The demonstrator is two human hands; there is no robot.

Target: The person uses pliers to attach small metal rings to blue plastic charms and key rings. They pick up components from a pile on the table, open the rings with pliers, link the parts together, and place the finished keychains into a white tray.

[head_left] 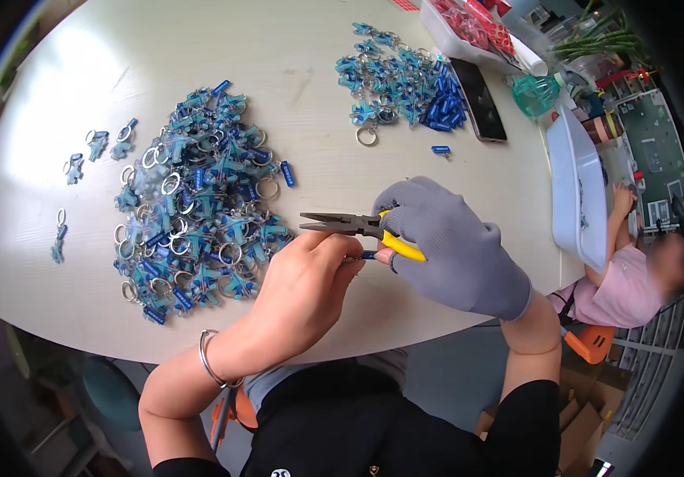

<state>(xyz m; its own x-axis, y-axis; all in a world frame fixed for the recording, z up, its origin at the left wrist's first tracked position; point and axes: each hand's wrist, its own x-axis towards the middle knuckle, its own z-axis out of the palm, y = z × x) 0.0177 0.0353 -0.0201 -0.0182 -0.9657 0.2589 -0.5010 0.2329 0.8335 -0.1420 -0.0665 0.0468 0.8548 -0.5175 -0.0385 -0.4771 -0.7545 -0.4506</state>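
My right hand, in a grey knit glove, is closed round needle-nose pliers with yellow handles, their jaws pointing left and slightly parted. My bare left hand, a silver bangle at its wrist, pinches a small keychain piece whose blue tag shows between the two hands. The tag's right end reaches the fingers of my right hand; the rest is hidden behind my left fingers. Left of my hands lies a large heap of blue keychains with metal split rings.
Several keychains lie apart at the far left. Farther back are a smaller keychain pile, blue tags and a black phone. A white bin stands at the right edge, and a person in pink sits beyond it.
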